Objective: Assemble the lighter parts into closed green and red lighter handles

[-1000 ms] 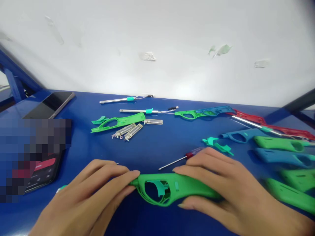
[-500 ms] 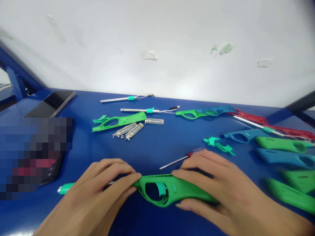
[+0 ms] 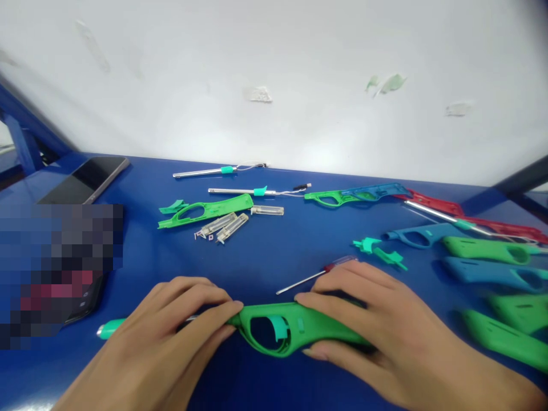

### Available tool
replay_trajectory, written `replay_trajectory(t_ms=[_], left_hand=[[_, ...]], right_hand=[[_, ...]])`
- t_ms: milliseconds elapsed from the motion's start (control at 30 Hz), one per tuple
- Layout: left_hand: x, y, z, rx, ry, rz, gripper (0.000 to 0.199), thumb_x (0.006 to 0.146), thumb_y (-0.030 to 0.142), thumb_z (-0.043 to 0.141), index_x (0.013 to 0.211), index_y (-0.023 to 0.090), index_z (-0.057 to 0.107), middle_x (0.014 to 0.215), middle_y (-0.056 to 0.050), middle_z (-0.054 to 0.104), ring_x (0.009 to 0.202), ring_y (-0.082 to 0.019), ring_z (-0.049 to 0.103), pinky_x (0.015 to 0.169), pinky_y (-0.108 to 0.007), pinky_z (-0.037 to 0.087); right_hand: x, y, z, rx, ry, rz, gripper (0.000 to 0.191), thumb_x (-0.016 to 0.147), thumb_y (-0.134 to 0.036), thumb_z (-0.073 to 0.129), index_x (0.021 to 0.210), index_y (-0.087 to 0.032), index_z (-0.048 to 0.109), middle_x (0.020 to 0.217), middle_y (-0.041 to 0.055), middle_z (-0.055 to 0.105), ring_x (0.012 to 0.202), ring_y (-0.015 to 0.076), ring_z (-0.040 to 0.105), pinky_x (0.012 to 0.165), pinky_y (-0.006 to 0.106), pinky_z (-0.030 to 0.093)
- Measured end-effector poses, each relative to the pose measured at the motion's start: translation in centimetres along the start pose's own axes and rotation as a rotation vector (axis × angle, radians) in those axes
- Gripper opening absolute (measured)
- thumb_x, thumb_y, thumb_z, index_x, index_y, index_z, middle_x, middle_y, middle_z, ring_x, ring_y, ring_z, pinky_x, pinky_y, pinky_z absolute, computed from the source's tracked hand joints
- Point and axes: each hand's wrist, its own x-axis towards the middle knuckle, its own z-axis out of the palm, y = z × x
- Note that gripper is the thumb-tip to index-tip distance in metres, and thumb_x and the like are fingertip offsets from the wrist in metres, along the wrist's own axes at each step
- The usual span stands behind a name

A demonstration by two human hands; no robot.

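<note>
A green lighter-shaped casing (image 3: 306, 325) lies crosswise low in the view, held by both hands. My left hand (image 3: 171, 337) pinches its narrow left end, where a metal rod passes under the fingers. A teal tip (image 3: 112, 329) sticks out left of that hand. My right hand (image 3: 377, 325) grips the wide right end between thumb and fingers. Inside the casing's oval opening a teal trigger (image 3: 280, 328) shows. Just behind the right fingers lies a screwdriver (image 3: 302, 282) with a red and clear handle, partly covered.
Behind are metal rods with wires (image 3: 242, 192), an open green half shell (image 3: 226, 208), clear tanks (image 3: 232, 228) and teal pieces (image 3: 387, 257). Green, blue and red casings (image 3: 483, 251) crowd the right. A phone (image 3: 92, 177) and a blurred-out area occupy the left; a white wall (image 3: 274, 68) stands behind.
The gap along the casing's top edge near my right index fingertip looks smaller. Both hands keep their grip, and the whole view has shifted slightly.
</note>
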Motion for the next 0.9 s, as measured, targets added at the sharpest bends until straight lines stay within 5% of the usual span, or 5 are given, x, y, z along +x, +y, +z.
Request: replay_trajectory(t_ms=[500,900], left_hand=[[-0.29,-0.56,-0.15,0.003,0.052,0.000,0.037,0.102,0.020,0.055,0.135,0.037,0.062,0.131,0.012,0.071,0.124,-0.016,0.062,0.117,-0.027,0.041],[-0.27,-0.38,-0.26,0.068,0.001,0.040,0.043,0.099,0.021,0.058,0.140,0.034,0.060,0.132,0.008,0.072,0.121,-0.020,0.066,0.109,-0.033,0.052]], right_hand=[[-0.13,-0.02,0.66,-0.046,0.002,-0.031,0.033,0.107,-0.050,0.063,0.134,-0.032,0.068,0.117,-0.0023,0.076,0.104,0.0204,0.073,0.097,0.042,0.055],[-0.24,0.14,0.62,-0.051,-0.002,-0.022,0.031,0.110,-0.048,0.058,0.134,-0.032,0.068,0.114,-0.0002,0.075,0.102,0.0201,0.072,0.091,0.039,0.056]])
